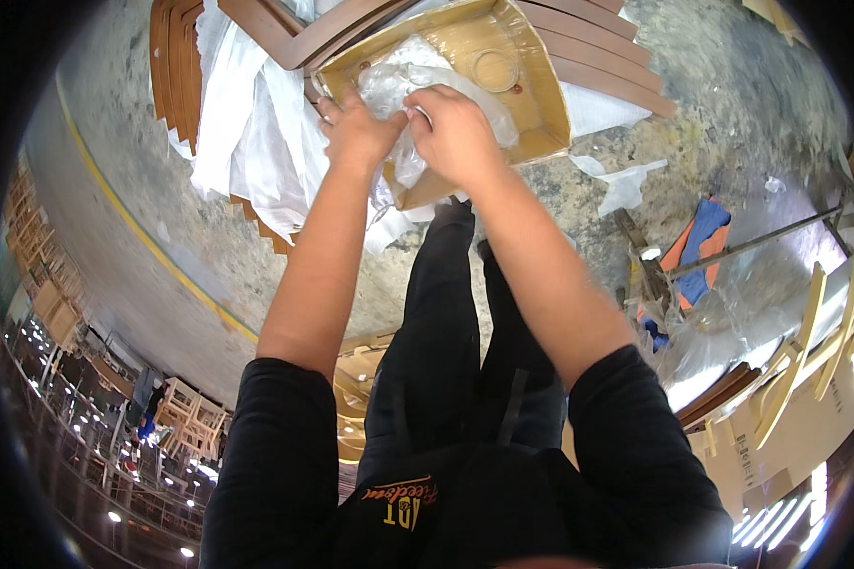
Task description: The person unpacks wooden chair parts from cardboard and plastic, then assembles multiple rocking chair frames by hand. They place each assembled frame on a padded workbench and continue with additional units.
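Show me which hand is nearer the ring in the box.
The right hand. It is below and left of the ring in the picture; the left hand is farther off, at the left side of the box.

At 12 o'clock sits an open cardboard box (545, 121), its near end tilted toward the black-clad legs (436, 284). Over it, the right hand (454, 135) brings thumb and forefinger together on a clear plastic bag (495, 106); the left hand (359, 133), toward 11 o'clock, spreads its fingers by the box's left edge (its exact grip is hard to make out). A clear ring (494, 70) lies inside, right of the bag. Brown wooden pieces (603, 59) fan out at 1 o'clock, white sheeting (223, 128) drapes between 10 and 11, and blue-and-orange cloth (702, 248) lies at 3.
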`<state>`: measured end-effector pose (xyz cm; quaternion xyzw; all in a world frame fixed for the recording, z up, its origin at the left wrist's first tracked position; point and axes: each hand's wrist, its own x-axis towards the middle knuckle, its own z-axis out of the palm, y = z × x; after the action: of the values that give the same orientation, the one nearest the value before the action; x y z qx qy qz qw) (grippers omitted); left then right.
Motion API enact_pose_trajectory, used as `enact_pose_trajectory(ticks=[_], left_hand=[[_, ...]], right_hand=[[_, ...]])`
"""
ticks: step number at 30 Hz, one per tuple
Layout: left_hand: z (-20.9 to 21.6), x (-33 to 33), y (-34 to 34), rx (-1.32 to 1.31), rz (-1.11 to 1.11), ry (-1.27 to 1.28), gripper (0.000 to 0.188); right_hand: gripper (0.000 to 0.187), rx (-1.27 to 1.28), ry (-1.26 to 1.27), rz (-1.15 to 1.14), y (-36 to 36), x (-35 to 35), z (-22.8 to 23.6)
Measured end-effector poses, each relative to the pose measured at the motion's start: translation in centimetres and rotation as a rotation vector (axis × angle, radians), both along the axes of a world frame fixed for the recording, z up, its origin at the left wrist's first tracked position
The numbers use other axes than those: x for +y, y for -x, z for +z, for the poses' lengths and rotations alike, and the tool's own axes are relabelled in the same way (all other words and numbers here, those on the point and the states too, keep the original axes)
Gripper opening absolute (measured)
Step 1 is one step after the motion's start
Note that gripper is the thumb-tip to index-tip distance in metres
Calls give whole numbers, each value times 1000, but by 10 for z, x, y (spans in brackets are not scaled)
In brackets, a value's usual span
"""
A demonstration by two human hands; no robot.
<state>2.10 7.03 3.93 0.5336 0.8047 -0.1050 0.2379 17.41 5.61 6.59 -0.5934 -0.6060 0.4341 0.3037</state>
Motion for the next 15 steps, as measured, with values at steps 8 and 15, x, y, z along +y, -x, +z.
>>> enact_pose_trajectory(ticks=[8, 15], left_hand=[[16, 36, 3, -129, -55, -256, 27], [23, 68, 25, -437, -286, -377, 28]], right_hand=[[36, -362, 73, 158, 2, 53, -35], [66, -91, 413, -95, 34, 24, -6]])
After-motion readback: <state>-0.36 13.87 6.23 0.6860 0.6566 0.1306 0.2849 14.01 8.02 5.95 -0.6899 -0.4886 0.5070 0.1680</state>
